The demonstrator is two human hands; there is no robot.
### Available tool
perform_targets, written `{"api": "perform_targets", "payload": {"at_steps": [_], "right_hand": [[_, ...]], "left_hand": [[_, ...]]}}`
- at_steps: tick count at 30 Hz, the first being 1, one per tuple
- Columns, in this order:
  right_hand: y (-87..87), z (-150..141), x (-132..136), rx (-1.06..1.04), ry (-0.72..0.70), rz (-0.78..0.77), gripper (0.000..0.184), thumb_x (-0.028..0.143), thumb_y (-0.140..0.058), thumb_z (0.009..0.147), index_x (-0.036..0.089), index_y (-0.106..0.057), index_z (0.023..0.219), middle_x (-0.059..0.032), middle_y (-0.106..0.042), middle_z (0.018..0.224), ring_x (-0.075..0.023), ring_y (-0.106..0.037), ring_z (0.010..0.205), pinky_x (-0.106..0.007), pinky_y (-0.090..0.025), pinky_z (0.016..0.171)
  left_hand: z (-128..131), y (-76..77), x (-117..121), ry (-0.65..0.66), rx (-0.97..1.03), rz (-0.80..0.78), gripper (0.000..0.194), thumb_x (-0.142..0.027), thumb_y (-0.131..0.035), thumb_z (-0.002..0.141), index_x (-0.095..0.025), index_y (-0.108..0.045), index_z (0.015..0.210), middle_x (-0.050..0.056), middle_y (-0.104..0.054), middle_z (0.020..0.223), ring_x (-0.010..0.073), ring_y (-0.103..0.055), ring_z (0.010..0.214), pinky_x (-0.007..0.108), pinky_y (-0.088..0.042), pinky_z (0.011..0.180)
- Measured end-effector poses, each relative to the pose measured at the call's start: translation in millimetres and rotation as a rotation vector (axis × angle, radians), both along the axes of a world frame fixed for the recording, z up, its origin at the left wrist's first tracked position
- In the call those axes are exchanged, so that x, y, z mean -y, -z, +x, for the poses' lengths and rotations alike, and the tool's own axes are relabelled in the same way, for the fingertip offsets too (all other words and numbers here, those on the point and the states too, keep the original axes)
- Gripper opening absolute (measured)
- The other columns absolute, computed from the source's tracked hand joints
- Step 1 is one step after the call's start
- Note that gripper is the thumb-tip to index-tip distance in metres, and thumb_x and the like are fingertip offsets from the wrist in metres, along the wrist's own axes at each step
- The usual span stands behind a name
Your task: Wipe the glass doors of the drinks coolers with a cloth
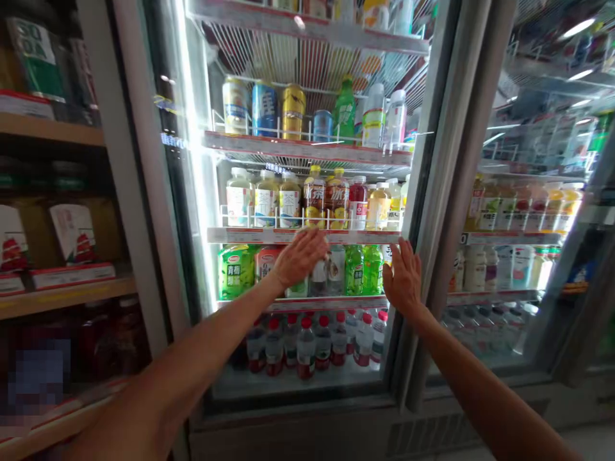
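My left hand [302, 257] is stretched out flat with its fingers extended, in front of the lit drinks fridge's middle shelves. It covers part of a row of drinks there; whether it touches the glass door [307, 384] I cannot tell. My right hand [403, 276] is raised with fingers apart at the right edge of the door, beside the metal door frame [444, 192]. Neither hand holds anything. Behind them stand iced tea bottles [314, 197] with yellow caps, green drink packs [235, 272] and water bottles [306, 349] with red caps.
Cans [264, 109] and a green bottle [344, 109] stand on an upper wire shelf. Another glass-fronted fridge with bottles [514, 205] is on the right. To the left, wooden shelves [72, 294] hold large dark bottles with price strips.
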State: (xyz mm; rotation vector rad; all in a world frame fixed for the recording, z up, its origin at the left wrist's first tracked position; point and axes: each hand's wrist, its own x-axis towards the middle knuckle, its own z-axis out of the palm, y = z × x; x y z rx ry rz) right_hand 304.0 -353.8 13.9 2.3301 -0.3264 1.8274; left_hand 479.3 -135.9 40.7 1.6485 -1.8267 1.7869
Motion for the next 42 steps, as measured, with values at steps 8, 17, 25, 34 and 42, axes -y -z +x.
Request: {"api": "perform_targets", "payload": {"at_steps": [8, 17, 25, 34, 42], "right_hand": [[1.4, 26.5, -39.3, -0.05, -0.102, -0.071, 0.056, 0.024, -0.039, 0.086, 0.021, -0.023, 0.14, -0.0106, -0.029, 0.145, -0.0224, -0.021, 0.136, -0.049, -0.022, 0.108], [-33.6, 53.4, -76.4, 0.002, -0.155, -0.139, 0.06, 0.024, -0.037, 0.086, 0.024, -0.016, 0.142, -0.0083, -0.024, 0.148, -0.0222, -0.017, 0.137, -0.049, -0.02, 0.108], [-47.5, 74.9, -90.9, 0.009, -0.168, -0.199, 0.063, 0.024, -0.039, 0.086, 0.023, -0.013, 0.143, -0.0076, -0.019, 0.149, -0.0242, -0.016, 0.137, -0.051, -0.018, 0.108], [-27.3, 100.5, -78.9, -0.067, -0.164, -0.316, 0.069, 0.024, -0.041, 0.084, 0.025, -0.007, 0.143, -0.0042, -0.013, 0.151, -0.0231, -0.012, 0.138, -0.05, -0.012, 0.11], [-26.2, 102.3, -79.1, -0.03, -0.161, -0.321, 0.068, 0.025, -0.042, 0.084, 0.025, -0.008, 0.143, -0.0039, -0.015, 0.151, -0.0227, -0.015, 0.138, -0.049, -0.012, 0.111]], "left_hand": [[9.8, 8.2, -36.2, 0.057, 0.238, 0.239, 0.032, -0.02, -0.046, 0.085, -0.019, -0.051, 0.117, 0.008, -0.049, 0.132, 0.0195, -0.034, 0.13, 0.038, -0.035, 0.106], [21.2, -2.5, -54.7, -0.02, 0.117, 0.084, 0.042, -0.016, -0.049, 0.082, -0.02, -0.044, 0.124, 0.009, -0.045, 0.135, 0.0202, -0.027, 0.133, 0.042, -0.031, 0.108], [36.0, -26.9, -77.5, -0.093, -0.126, -0.381, 0.051, -0.015, -0.043, 0.084, -0.014, -0.032, 0.134, 0.015, -0.032, 0.142, 0.0247, -0.014, 0.136, 0.051, -0.024, 0.109], [46.2, -6.3, -111.3, -0.064, 0.018, -0.034, 0.043, -0.015, -0.043, 0.085, -0.018, -0.039, 0.128, 0.006, -0.044, 0.137, 0.0173, -0.025, 0.134, 0.039, -0.028, 0.111], [41.6, 16.7, -108.8, -0.033, 0.18, 0.134, 0.043, -0.016, -0.043, 0.085, -0.02, -0.039, 0.127, 0.005, -0.042, 0.137, 0.0168, -0.024, 0.134, 0.036, -0.031, 0.11]]}}
